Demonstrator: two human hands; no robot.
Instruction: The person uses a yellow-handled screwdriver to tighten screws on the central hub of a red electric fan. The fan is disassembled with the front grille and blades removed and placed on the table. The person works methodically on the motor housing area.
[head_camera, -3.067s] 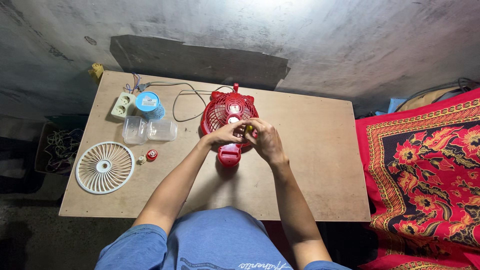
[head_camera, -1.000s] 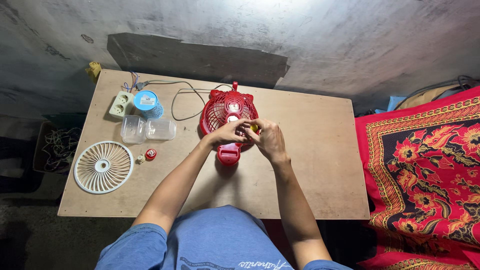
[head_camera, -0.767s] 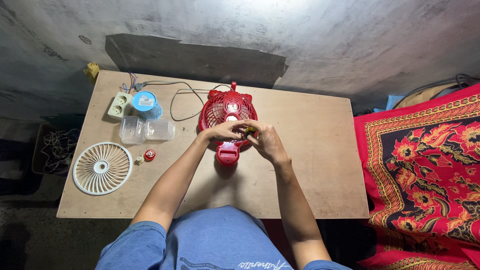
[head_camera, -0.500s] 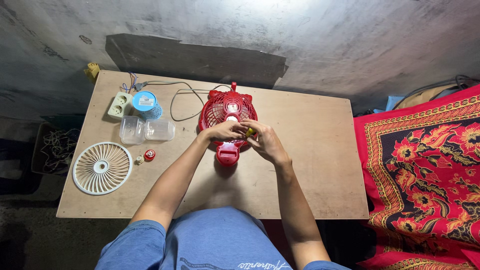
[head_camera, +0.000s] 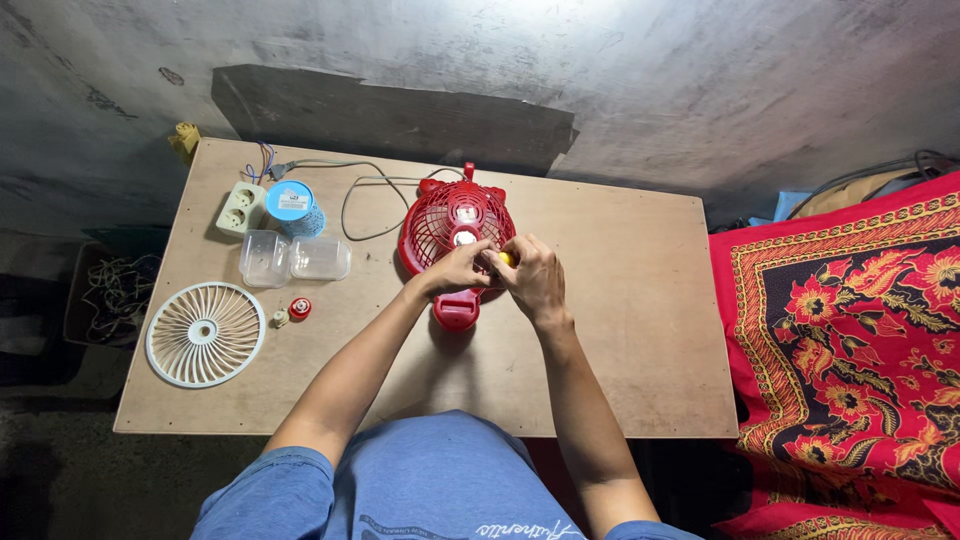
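while both hands meet over the small red plastic desk fan (head_camera: 455, 225) at the centre of the plywood counter (head_camera: 640, 330), the right hand (head_camera: 533, 280) pinches a small yellow-tipped tool (head_camera: 506, 258); the left hand (head_camera: 458, 270) grips the fan's lower grille. a white round fan grille (head_camera: 205, 334) lies at eight o'clock.

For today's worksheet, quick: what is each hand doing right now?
Left hand: closed, gripping the red fan.
Right hand: closed on a small yellow object.
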